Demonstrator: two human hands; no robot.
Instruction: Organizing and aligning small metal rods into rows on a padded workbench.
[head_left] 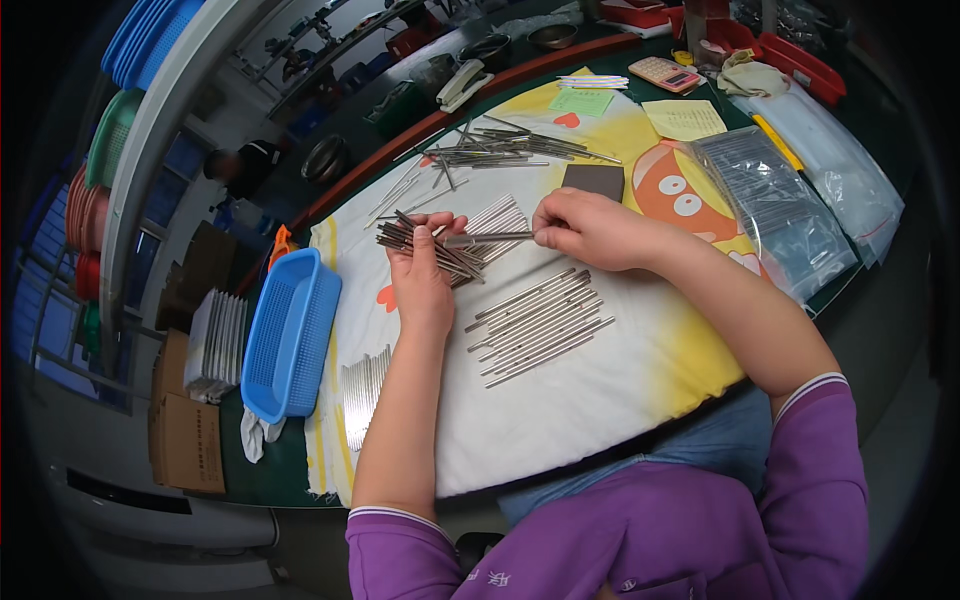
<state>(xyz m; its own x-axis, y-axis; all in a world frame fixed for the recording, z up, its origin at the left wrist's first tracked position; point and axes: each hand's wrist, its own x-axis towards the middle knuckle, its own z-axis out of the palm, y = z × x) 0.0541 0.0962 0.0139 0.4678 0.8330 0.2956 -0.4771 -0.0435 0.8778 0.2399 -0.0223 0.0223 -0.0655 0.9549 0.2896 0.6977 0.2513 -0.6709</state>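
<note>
A bundle of thin metal rods (462,266) lies in my left hand (425,275), its fingers closed round them and the ends fanning out on both sides. My right hand (592,230) pinches the right end of a metal rod (490,238), whose other end reaches to the bundle. Under and in front of my hands a white and yellow towel (480,440) covers the table. On it, a neat row of rods (540,325) lies nearer me, and another row (505,215) shows partly behind my hands. A loose heap of rods (500,150) lies farther back.
A shiny row of rods (362,395) sits beside my left forearm. Left of the towel stands a blue plastic basket (290,335). A dark block (595,181) is behind my right hand. Farther right are a calculator (665,74), yellow paper (685,118) and clear plastic bags (775,200).
</note>
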